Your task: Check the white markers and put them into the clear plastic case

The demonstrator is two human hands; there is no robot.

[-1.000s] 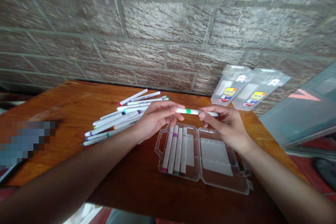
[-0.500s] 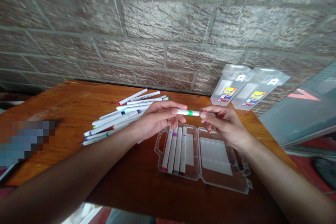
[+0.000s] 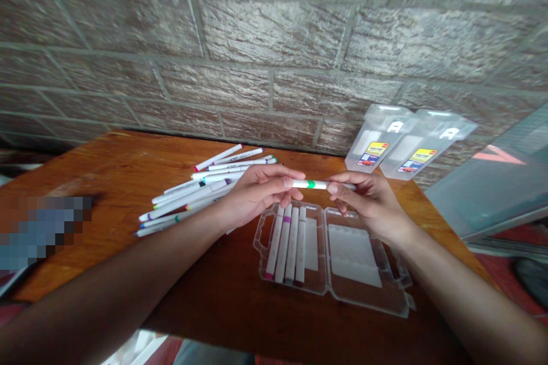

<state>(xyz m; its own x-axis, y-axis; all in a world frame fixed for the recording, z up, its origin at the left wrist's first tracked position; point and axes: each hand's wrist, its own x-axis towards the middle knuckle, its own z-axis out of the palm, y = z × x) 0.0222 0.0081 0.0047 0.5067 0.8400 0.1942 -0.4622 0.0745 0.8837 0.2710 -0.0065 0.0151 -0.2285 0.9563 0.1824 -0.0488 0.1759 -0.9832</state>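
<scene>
A white marker with a green band (image 3: 311, 184) is held level above the table between both hands. My left hand (image 3: 257, 191) pinches its left end and my right hand (image 3: 368, 202) grips its right end. Directly beneath lies an open clear plastic case (image 3: 355, 254) with three white markers (image 3: 287, 242) side by side in its left half. Its right half holds only a white insert. A loose pile of white markers (image 3: 201, 188) lies on the wood just left of my left hand.
The wooden table (image 3: 107, 171) stands against a brick wall (image 3: 257, 40). Two shut clear marker cases (image 3: 402, 142) lean on the wall at the back right. A grey slanted panel (image 3: 500, 182) lies to the right. A blurred patch sits at the left edge.
The green-banded marker has slid a little to the right through my fingers, and my right hand has closed further over its right end. Both hands stay above the case.
</scene>
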